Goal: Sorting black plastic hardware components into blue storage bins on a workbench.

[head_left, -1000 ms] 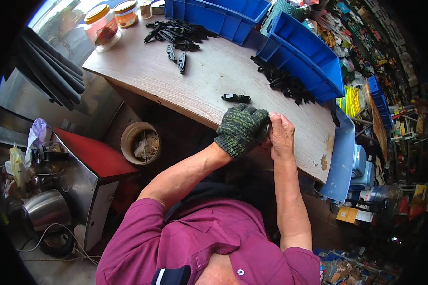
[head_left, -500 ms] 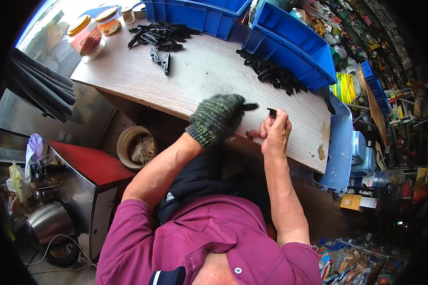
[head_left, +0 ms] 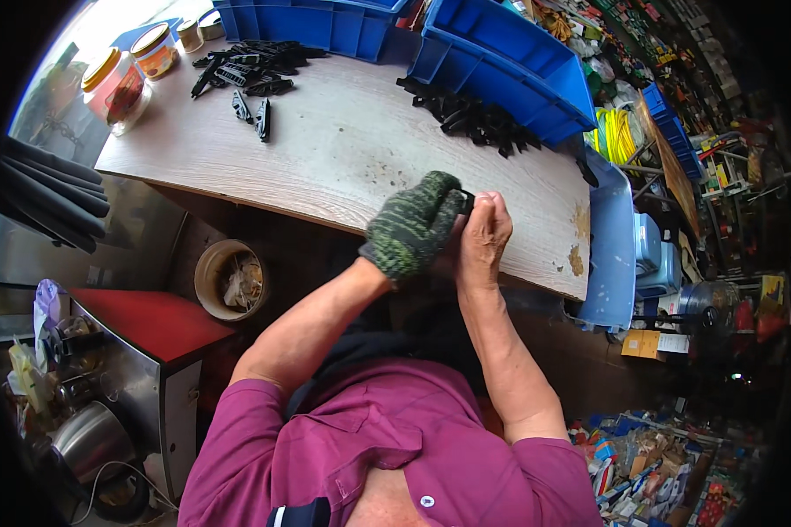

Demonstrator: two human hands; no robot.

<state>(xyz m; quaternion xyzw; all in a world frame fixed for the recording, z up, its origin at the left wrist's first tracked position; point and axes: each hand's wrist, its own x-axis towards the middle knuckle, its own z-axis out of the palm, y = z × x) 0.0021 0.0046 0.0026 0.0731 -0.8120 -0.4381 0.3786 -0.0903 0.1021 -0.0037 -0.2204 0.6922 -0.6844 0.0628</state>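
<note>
My left hand (head_left: 416, 221), in a green and black knitted glove, is closed around a black plastic piece (head_left: 468, 201), most of it hidden by the fingers. Pressed up against it is my bare right hand (head_left: 485, 235), its fingers closed where the dark parts meet. Both hands are over the front edge of the wooden table (head_left: 316, 167). Toward the far left lies a pile of long black plastic parts (head_left: 259, 66), with two similar parts (head_left: 263, 121) apart from it. A second heap of black pieces (head_left: 475, 121) lies at the far right.
Blue crates (head_left: 510, 75) line the table's back edge. Jars (head_left: 114, 92) stand at its far left corner. A bucket (head_left: 230, 279) holding scraps sits below the front edge, beside a red-topped cabinet (head_left: 149, 321). A light blue bin (head_left: 608, 246) adjoins the right end.
My hands have come together: the right moved left to the gloved left, and the two black pieces, held apart before, now meet between them. The whole view has shifted slightly.
</note>
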